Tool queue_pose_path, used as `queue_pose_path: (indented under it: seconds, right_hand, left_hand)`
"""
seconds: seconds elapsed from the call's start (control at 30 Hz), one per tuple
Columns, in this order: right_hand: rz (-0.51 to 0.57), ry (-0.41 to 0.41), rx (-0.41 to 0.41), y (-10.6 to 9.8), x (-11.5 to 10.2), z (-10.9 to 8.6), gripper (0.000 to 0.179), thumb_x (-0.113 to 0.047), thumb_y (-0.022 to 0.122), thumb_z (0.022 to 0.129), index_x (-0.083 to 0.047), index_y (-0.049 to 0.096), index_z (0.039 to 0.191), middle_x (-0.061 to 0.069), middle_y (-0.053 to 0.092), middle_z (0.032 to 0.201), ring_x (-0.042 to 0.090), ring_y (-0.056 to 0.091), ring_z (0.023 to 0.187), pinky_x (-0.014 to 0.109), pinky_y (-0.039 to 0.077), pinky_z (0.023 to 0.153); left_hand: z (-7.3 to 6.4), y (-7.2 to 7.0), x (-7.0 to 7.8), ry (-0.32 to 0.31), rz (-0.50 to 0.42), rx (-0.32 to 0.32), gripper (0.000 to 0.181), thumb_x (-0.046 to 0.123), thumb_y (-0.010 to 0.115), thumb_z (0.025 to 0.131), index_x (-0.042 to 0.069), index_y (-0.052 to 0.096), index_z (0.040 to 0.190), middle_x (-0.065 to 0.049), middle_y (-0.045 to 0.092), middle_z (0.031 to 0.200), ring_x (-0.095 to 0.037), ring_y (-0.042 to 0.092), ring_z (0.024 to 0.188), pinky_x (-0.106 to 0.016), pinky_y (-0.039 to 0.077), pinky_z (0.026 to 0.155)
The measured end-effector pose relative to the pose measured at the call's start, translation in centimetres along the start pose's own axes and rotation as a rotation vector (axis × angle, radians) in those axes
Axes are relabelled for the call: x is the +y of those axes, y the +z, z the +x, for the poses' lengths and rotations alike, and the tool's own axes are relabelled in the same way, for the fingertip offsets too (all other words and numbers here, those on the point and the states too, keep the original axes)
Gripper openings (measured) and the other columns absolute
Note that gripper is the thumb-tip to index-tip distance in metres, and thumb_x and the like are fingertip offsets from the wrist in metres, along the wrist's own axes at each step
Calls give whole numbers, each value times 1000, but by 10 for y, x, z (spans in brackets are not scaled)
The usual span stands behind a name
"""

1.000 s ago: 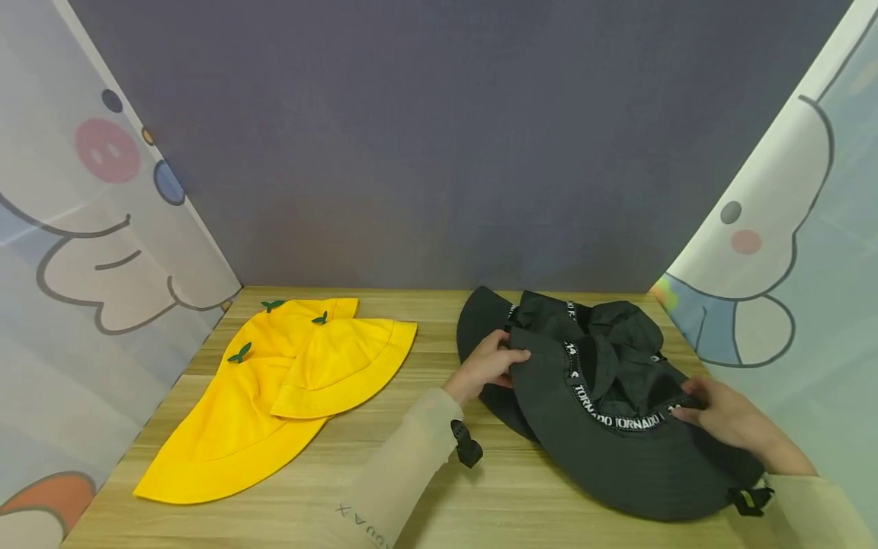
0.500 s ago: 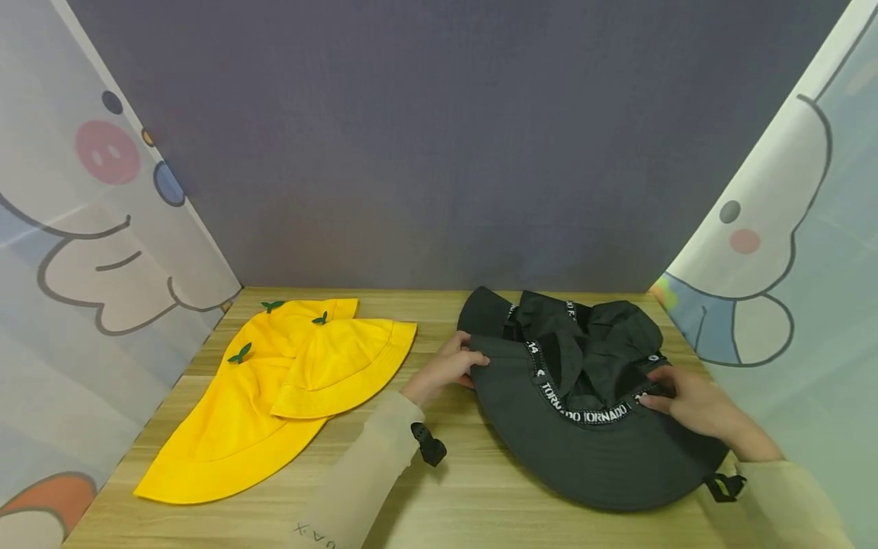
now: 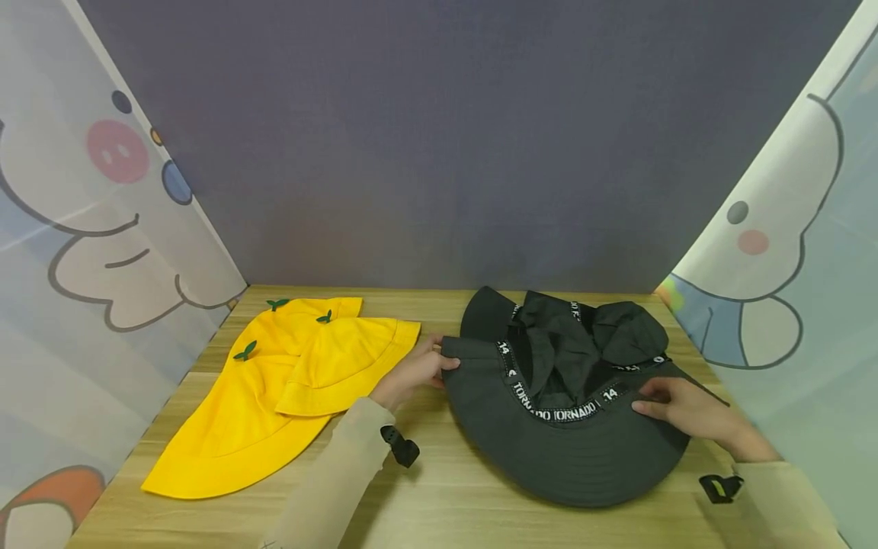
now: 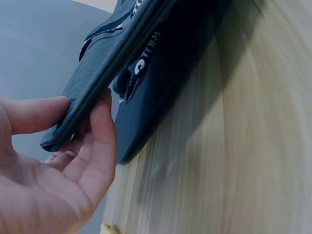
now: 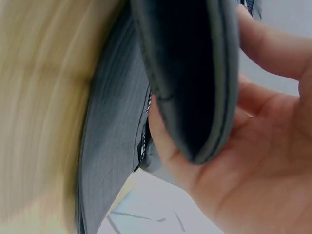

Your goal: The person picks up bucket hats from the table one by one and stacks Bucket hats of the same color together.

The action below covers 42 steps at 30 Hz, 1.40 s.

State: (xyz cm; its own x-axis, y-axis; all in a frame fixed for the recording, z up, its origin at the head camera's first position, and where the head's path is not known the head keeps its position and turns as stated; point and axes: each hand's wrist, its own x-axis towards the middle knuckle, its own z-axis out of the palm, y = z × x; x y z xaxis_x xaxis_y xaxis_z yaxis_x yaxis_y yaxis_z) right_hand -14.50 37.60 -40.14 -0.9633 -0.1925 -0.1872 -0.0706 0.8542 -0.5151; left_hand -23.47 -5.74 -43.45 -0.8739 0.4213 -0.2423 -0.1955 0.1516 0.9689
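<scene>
A black bucket hat [image 3: 549, 465] with white TORNADO lettering round its inner band lies crown away from me, its wide brim toward the front. My left hand [image 3: 410, 370] pinches the brim's left end between thumb and fingers. In the left wrist view that brim edge [image 4: 90, 92] is lifted off the wood. On the right side, my right hand [image 3: 689, 415] holds the brim with the thumb on one face. Its fingers reach behind the folded brim [image 5: 225, 97] in the right wrist view. More black hat fabric [image 3: 629, 335] with similar lettering lies behind, partly covered.
Several overlapping yellow hats [image 3: 226, 427] with green sprout tips lie at the left of the wooden table [image 3: 439, 496]. A dark grey panel [image 3: 439, 152] stands along the back. Cartoon-printed sheets [image 3: 761, 305] flank both sides.
Both hands have shifted left with the front black hat, its left brim end nearing the yellow hats. More of the black fabric behind shows at the right. The yellow hats stay put.
</scene>
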Motion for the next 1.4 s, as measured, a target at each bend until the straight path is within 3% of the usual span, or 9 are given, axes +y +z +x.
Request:
queue_pose_path:
  seconds: [0.33,0.47,0.73,1.03,1.13,1.27,1.4]
  right_hand:
    - [30,-136,70,6,-22,4,27,-20,71,96,2,66,111,2,67,94,13,61,80,31,51,68]
    - [31,-169,86,10,-34,7,27,-21,71,96,1,66,112,1,67,95,11,61,80,31,51,67]
    - [79,-237,92,23,-52,16,21,-20,71,96,-4,67,109,-2,63,89,6,56,75,29,48,66]
    - [87,-232,97,43,-69,28,23,-24,71,97,-6,68,111,-3,60,86,10,51,72,30,43,63]
    - [81,-243,110,51,-74,33,21,-24,71,97,-7,69,110,-4,60,86,10,51,72,30,44,63]
    - [74,-253,114,60,-81,38,20,-21,71,96,-6,68,110,-4,61,87,9,53,74,30,45,65]
    - [37,-251,126,66,-88,39,17,-17,72,95,-6,69,107,-2,64,91,12,57,78,34,48,69]
  left_hand:
    - [-31,-27,5,9,105,-33,64,11,62,88,-6,35,144,-20,55,119,-27,69,86,-43,59,80]
    - [-41,-40,3,0,176,-32,49,9,64,88,-5,42,130,-20,58,109,-25,67,79,-39,60,73]
    - [-60,-64,1,47,303,-66,36,8,64,91,-2,52,123,-15,64,97,-25,67,75,-44,60,71]
    - [-76,-84,-1,68,481,4,27,12,66,89,0,58,112,-9,60,93,-21,59,75,-39,54,69]
    - [-82,-89,0,43,546,47,25,22,69,91,2,64,106,-7,61,91,-21,57,76,-37,52,69]
    - [-88,-90,1,53,640,87,30,34,75,91,6,68,99,-4,62,89,-20,56,78,-34,48,70]
    - [-89,-84,1,109,784,103,25,31,76,90,8,69,98,-1,65,90,-18,58,81,-36,50,74]
